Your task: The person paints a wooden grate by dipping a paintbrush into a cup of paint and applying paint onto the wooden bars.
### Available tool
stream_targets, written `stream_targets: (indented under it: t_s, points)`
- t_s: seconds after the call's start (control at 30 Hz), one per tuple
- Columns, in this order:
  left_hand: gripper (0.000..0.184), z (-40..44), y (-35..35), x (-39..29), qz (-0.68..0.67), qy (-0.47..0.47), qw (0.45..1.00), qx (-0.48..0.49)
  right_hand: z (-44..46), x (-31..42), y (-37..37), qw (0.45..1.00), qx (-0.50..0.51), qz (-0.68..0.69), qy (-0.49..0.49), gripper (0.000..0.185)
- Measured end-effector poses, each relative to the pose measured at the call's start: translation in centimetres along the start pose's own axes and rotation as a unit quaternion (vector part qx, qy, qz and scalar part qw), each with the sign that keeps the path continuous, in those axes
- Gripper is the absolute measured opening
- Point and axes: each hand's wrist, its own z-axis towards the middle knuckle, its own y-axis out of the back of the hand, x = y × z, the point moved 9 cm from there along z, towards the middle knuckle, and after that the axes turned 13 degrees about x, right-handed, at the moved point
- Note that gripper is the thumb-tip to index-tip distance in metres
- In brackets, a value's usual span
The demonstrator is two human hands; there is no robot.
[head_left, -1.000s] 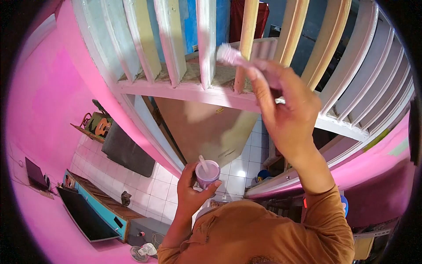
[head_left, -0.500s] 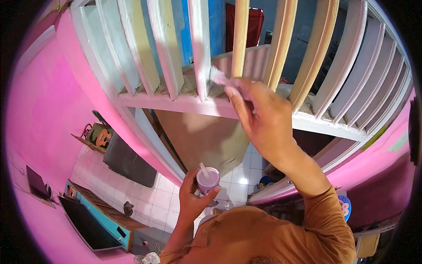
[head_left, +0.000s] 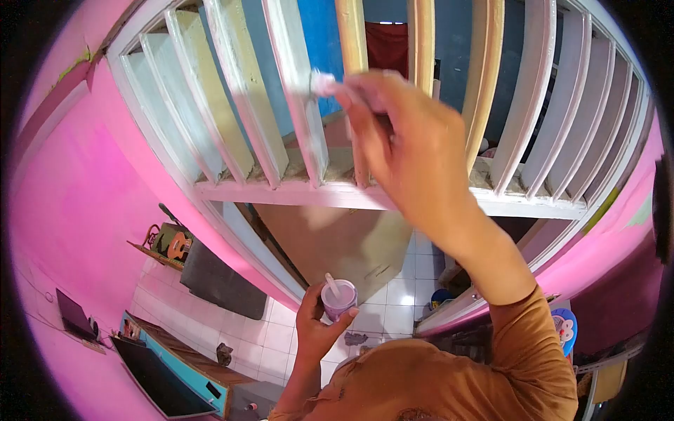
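My right hand [head_left: 414,147] is closed around a paintbrush [head_left: 324,84], slightly blurred, whose whitish bristles touch the side of a white vertical slat [head_left: 289,77], well above the slat's foot. To the right of the brush stand cream-yellow slats [head_left: 486,77], one of them partly behind my hand. Lower down, my left hand [head_left: 314,326] grips a small cup of pale paint [head_left: 340,300], with a light stick [head_left: 331,283] standing in it. The bottom rail [head_left: 295,194] under the slats is whitish pink.
Below the rail is a beige door panel [head_left: 330,238] over a white tiled floor [head_left: 267,340]. A dark grey couch [head_left: 223,277] with a small guitar [head_left: 179,245] lies left, near a television [head_left: 161,379]. Pink walls [head_left: 77,182] flank the frame.
My right hand and the brush have risen along the white slat from near its foot. The camera view has shifted. My left hand still holds the cup.
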Motion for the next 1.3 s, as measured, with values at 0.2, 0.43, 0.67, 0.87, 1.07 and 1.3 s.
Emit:
stream_targets:
  t_s: [0.2, 0.43, 0.67, 0.87, 1.07, 1.3]
  points:
    - [0.059, 0.4, -0.8, -0.5, 0.017, -0.008, 1.0, 0.007, 5.0, 2.3, 4.2, 0.986, -0.114, -0.048, 0.109, 0.012]
    - [0.06, 0.3, -0.7, -0.9, 0.021, -0.016, 1.0, -0.002, 2.7, 1.2, 2.5, 0.998, -0.033, -0.021, 0.041, 0.011]
    - [0.062, 0.2, -0.8, -1.3, 0.036, -0.01, 0.999, -0.003, 6.2, 1.3, 3.5, 0.994, -0.037, -0.062, 0.086, 0.012]
    - [0.061, 0.3, -0.9, -0.9, 0.035, -0.017, 0.999, 0.009, 9.7, 2.3, 5.3, 0.995, 0.065, -0.066, -0.049, 0.016]
    - [0.06, 0.3, -0.7, -1.1, 0.04, -0.02, 0.999, 0.005, 9.2, 3.4, 6.0, 0.988, -0.037, -0.142, 0.056, 0.015]
    - [0.062, 0.1, -0.7, -0.5, 0.033, -0.021, 0.999, 0.013, 8.6, 3.8, 5.2, 0.991, 0.053, -0.122, -0.019, 0.018]
